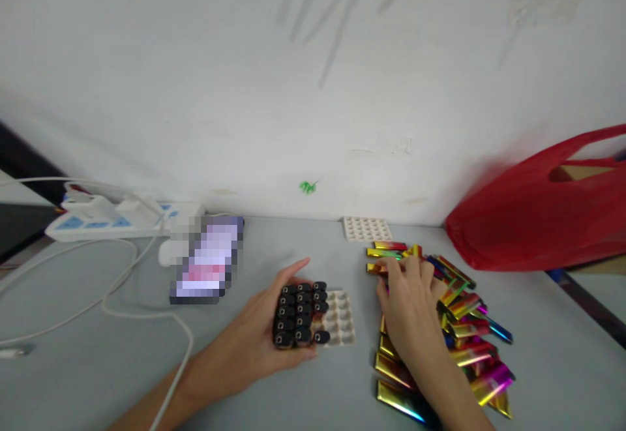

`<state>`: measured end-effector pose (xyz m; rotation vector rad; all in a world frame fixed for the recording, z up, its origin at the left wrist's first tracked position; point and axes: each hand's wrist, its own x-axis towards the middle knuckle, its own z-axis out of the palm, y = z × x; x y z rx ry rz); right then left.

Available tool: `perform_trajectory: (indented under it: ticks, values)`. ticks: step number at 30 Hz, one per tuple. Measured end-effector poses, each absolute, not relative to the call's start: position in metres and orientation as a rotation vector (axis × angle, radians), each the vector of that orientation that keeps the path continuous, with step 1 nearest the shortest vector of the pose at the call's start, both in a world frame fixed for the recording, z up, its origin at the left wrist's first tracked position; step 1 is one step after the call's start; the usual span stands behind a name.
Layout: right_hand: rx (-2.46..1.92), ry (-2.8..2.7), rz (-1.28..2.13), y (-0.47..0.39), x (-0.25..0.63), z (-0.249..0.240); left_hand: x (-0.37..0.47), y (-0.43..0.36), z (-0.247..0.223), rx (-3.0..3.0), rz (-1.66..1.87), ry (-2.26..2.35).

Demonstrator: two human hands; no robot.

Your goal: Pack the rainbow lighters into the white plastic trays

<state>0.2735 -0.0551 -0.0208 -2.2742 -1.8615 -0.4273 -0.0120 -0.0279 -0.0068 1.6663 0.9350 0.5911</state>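
Upright lighters (302, 313) with black tops stand in rows in the left part of a white pulp tray (345, 319); the cells on its right side show bare. My left hand (264, 320) wraps round these lighters from the left, its digits along their near and far sides. My right hand (408, 294) reaches into a pile of shiny gold, red, purple and blue lighters (472, 330). Its fingers are bent and closed on a gold and red lighter (375, 268) at the pile's far left edge; the fingertips are partly hidden.
Against the wall lies another white tray (366, 229) with hollow cells. A phone (208, 261), partly blurred, rests at the left, near a white power strip (127, 222) and loose white cables (141, 313). On the right a red bag (538, 216) leans by the wall.
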Motion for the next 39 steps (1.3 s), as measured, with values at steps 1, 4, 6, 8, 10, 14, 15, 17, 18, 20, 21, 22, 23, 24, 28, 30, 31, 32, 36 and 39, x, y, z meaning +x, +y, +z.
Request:
perform_trajectory:
  ticks: [1,4,6,8,10,14,15,17,18,20,21,22,23,24,28,30,31,32,36,39]
  values:
    - [-2.268,-1.881,-0.412,-0.054,0.273,-0.02,-0.012,-0.028,-0.007,1.666,0.59,0.932]
    - [-2.222,-1.927,-0.378,-0.053,0.27,-0.019,-0.011,-0.028,-0.006,1.649,0.595,0.917]
    - [-2.18,-1.973,-0.355,-0.052,0.268,-0.018,-0.01,-0.028,-0.006,1.644,0.598,0.915]
    - [-2.153,-2.029,-0.327,-0.051,0.267,-0.016,-0.01,-0.028,-0.007,1.65,0.599,0.925]
    - [-2.134,-2.073,-0.29,-0.051,0.264,-0.014,-0.011,-0.027,-0.008,1.662,0.594,0.936]
    - [-2.148,-2.057,-0.198,-0.05,0.257,-0.011,-0.011,-0.027,-0.01,1.656,0.584,0.914]
    - [-2.139,-2.052,-0.181,-0.051,0.257,-0.01,-0.011,-0.026,-0.01,1.653,0.582,0.908]
    - [-2.09,-2.055,-0.172,-0.052,0.256,-0.009,-0.01,-0.026,-0.008,1.65,0.577,0.908]
    - [-2.054,-2.062,-0.179,-0.052,0.256,-0.009,-0.01,-0.026,-0.007,1.649,0.577,0.911]
    - [-1.987,-2.068,-0.198,-0.053,0.257,-0.011,-0.009,-0.027,-0.004,1.642,0.586,0.914]
    - [-1.954,-2.071,-0.203,-0.054,0.258,-0.011,-0.009,-0.027,-0.003,1.636,0.594,0.912]
    - [-1.928,-2.07,-0.208,-0.054,0.258,-0.012,-0.008,-0.028,-0.002,1.63,0.601,0.909]
    - [-1.915,-2.061,-0.215,-0.054,0.258,-0.014,-0.008,-0.028,-0.001,1.626,0.604,0.906]
    - [-1.913,-2.049,-0.223,-0.054,0.258,-0.014,-0.008,-0.028,-0.001,1.624,0.605,0.905]
    - [-1.956,-2.008,-0.251,-0.056,0.257,-0.015,-0.011,-0.029,-0.005,1.661,0.59,0.91]
    - [-1.984,-1.986,-0.264,-0.058,0.257,-0.014,-0.012,-0.028,-0.007,1.683,0.586,0.909]
    - [-2.0,-1.964,-0.282,-0.058,0.257,-0.013,-0.013,-0.028,-0.008,1.686,0.587,0.907]
    - [-2.014,-1.942,-0.305,-0.058,0.258,-0.012,-0.013,-0.028,-0.009,1.685,0.592,0.904]
    - [-2.028,-1.907,-0.363,-0.058,0.26,-0.014,-0.013,-0.028,-0.009,1.673,0.601,0.894]
    - [-2.016,-1.931,-0.354,-0.057,0.263,-0.021,-0.013,-0.028,-0.009,1.686,0.589,0.897]
